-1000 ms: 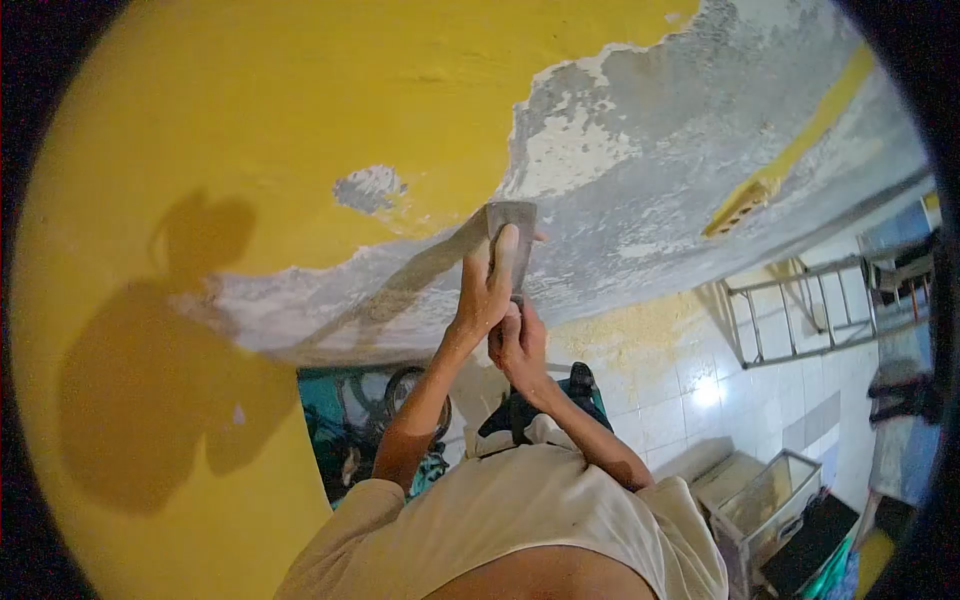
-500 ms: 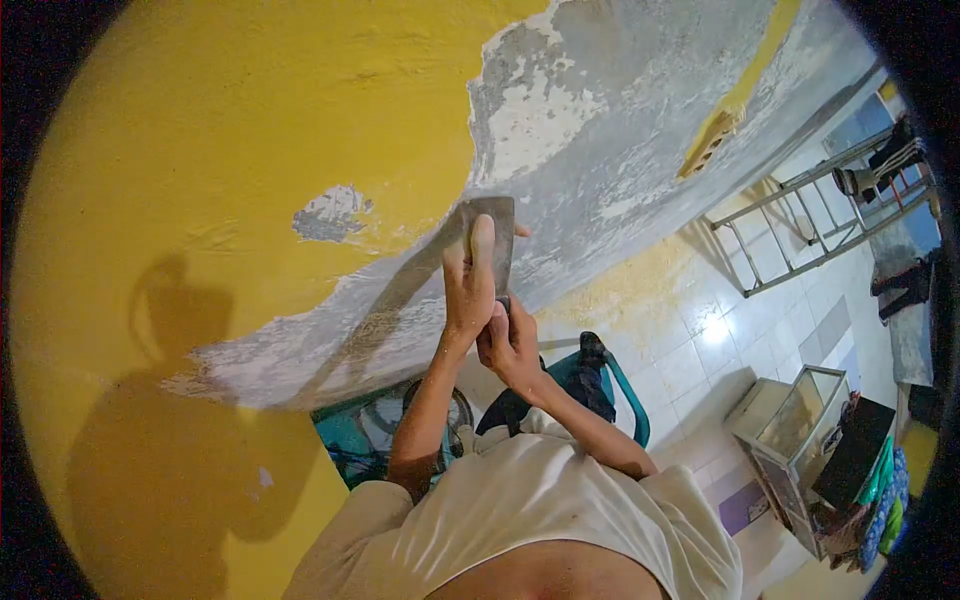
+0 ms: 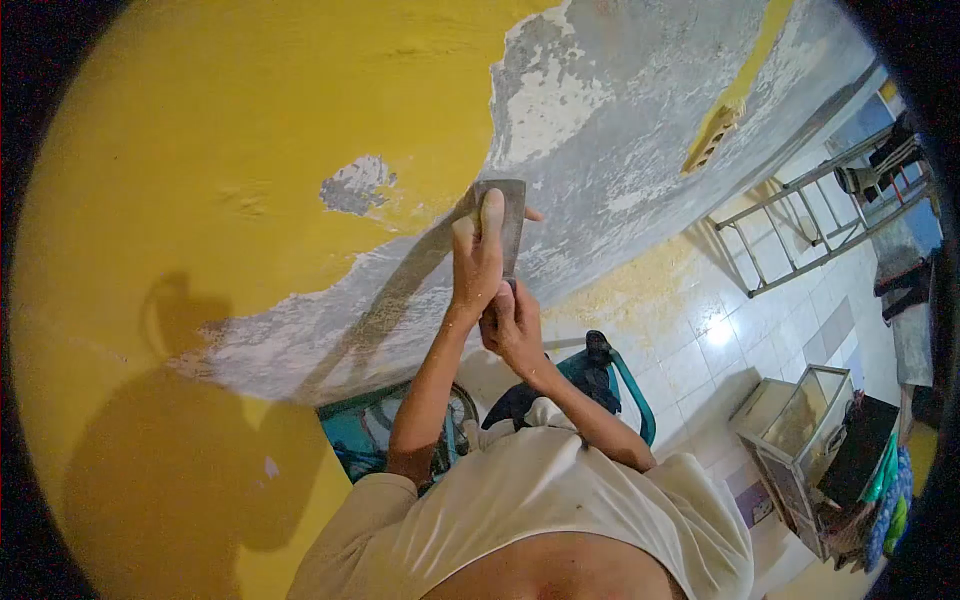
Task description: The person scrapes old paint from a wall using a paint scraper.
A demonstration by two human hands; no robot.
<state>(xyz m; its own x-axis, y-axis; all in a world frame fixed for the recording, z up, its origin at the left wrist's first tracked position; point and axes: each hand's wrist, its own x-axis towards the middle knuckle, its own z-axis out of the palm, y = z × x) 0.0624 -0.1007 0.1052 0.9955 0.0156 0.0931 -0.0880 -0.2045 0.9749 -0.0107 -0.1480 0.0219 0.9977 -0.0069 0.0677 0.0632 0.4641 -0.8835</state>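
Observation:
A flat metal scraper (image 3: 513, 222) lies with its wide end at the ragged edge of the yellow paint (image 3: 250, 120) on the wall. My left hand (image 3: 478, 265) is closed around the blade, its thumb along the face and one fingertip showing past the far side. Just below, my right hand (image 3: 515, 330) grips the lower end of the scraper; its handle is mostly hidden by the fingers. Bare grey and white plaster (image 3: 600, 130) spreads to the right of the blade. To the left, a small bare patch (image 3: 358, 185) breaks the yellow.
Yellow flakes (image 3: 640, 290) litter the tiled floor along the wall. A teal chair (image 3: 635, 395) with dark cloth stands below my arms. At right are a metal ladder (image 3: 770, 235) and a glass-sided cabinet (image 3: 800, 415). A narrow yellow strip (image 3: 755, 65) crosses the plaster.
The wall has shifted up and right in view. My hands and the scraper also sit slightly higher and further right, still held the same way.

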